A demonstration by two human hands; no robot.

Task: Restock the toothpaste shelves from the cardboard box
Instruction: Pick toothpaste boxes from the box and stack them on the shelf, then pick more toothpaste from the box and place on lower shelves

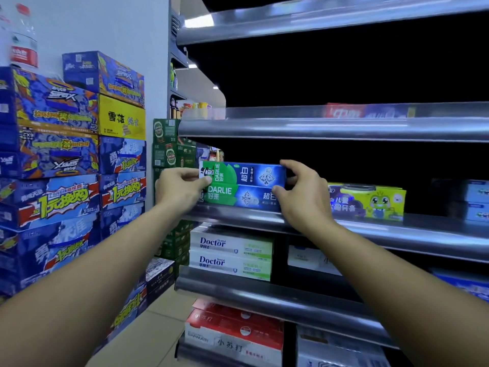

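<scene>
Atop the lower Darlie box (238,197) we grip the upper Darlie box (247,174) — left hand (180,189) pinching one end, right hand (304,198) curled round the other (frog-printed box (370,202) just beside).

Two hands visible: left hand (180,190), right hand (304,198). Both bare. Left forearm (105,263), right forearm (391,271) bare, uncovered to frame edge.

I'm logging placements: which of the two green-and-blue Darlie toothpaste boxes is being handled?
The upper green-and-blue Darlie box: the left hand and right hand grip its ends; the lower Darlie box lies beneath it.
</scene>
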